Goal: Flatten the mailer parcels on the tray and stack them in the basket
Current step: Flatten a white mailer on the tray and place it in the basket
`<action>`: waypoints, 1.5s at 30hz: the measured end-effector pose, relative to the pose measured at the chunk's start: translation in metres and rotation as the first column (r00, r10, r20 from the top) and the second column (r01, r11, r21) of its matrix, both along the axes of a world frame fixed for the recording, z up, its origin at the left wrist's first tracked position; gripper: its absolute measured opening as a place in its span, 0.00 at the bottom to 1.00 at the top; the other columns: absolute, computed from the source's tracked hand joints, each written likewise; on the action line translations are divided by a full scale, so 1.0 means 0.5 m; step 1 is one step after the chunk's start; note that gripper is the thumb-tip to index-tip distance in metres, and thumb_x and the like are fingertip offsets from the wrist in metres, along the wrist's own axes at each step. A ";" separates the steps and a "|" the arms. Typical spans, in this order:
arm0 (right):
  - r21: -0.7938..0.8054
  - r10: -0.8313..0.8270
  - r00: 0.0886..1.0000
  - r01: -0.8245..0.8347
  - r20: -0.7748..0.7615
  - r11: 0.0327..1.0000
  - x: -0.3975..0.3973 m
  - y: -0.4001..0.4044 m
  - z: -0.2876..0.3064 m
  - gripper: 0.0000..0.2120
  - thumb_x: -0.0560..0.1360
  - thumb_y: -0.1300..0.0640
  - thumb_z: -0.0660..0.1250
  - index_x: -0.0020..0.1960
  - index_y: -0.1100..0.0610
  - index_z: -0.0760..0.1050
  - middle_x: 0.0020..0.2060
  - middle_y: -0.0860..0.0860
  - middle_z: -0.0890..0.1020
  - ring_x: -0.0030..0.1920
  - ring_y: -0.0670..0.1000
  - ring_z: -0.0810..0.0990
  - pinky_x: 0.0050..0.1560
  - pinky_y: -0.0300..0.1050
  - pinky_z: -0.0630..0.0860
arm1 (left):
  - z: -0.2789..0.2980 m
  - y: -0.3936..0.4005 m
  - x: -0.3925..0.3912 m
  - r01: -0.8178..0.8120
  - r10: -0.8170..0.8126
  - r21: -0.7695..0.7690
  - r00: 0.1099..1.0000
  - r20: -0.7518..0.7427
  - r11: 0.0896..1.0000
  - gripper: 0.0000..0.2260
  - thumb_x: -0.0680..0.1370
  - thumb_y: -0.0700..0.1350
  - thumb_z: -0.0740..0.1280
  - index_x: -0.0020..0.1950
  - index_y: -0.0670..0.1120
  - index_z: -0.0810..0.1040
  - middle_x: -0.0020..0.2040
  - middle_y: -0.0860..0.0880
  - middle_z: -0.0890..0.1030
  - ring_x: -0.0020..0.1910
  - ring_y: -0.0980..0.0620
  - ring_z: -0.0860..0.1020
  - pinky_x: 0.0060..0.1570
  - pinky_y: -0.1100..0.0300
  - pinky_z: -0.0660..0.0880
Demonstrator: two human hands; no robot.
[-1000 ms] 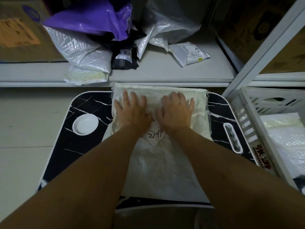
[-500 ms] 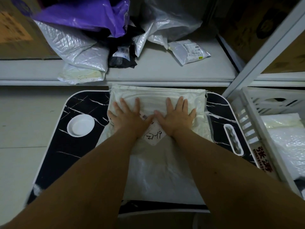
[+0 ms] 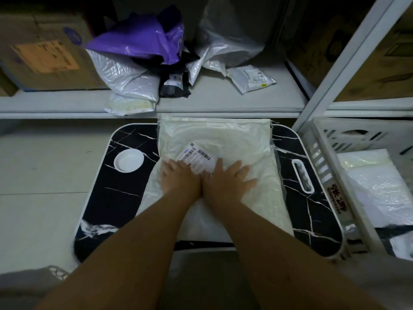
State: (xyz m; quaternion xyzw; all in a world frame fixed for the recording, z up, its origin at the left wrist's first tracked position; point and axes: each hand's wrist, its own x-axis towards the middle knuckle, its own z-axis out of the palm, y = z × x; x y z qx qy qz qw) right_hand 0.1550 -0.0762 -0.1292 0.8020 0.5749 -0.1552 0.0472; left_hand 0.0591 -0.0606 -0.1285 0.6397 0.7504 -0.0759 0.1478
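Both hands were down flat on the white mailer point(image 3: 234, 139), which lay on the black tray point(image 3: 131, 198) with its long axis running six to twelve o'clock. The left hand point(image 3: 180, 179) and right hand point(image 3: 226, 181) pressed side by side, fingers spread, gripping nothing. The puffier stretch sat at twelve o'clock from them; the basket point(image 3: 328, 175) waited at three o'clock, nearer the right hand.

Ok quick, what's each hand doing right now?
Left hand: open, pressing flat on the mailer.
Right hand: open, fingers spread, pressing flat on the mailer too.
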 end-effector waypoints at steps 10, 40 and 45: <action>0.079 0.086 0.996 -0.084 -0.024 0.993 0.053 -0.083 -0.037 0.33 0.77 0.31 0.40 0.78 0.42 0.39 0.78 0.52 0.39 0.76 0.63 0.35 0.69 0.73 0.39 | -0.033 -0.077 -0.054 0.055 -0.054 -0.023 0.998 0.044 0.998 0.43 0.65 0.80 0.42 0.74 0.62 0.31 0.76 0.46 0.32 0.75 0.40 0.33 0.68 0.33 0.38; 0.085 0.198 0.980 -0.200 0.035 0.976 0.058 -0.218 -0.034 0.29 0.79 0.35 0.41 0.78 0.42 0.44 0.79 0.54 0.43 0.77 0.63 0.40 0.71 0.67 0.44 | -0.024 -0.210 -0.018 -0.050 0.049 0.018 0.999 0.022 0.999 0.29 0.78 0.65 0.39 0.76 0.59 0.36 0.78 0.44 0.39 0.75 0.36 0.39 0.69 0.32 0.43; 0.068 0.075 0.989 -0.084 0.127 0.994 0.108 -0.210 -0.022 0.32 0.80 0.37 0.42 0.79 0.51 0.45 0.76 0.66 0.49 0.76 0.63 0.49 0.71 0.60 0.54 | -0.013 -0.188 -0.041 -0.251 0.251 -0.073 0.968 -0.003 0.965 0.33 0.77 0.68 0.41 0.77 0.54 0.40 0.78 0.43 0.40 0.75 0.33 0.41 0.68 0.30 0.47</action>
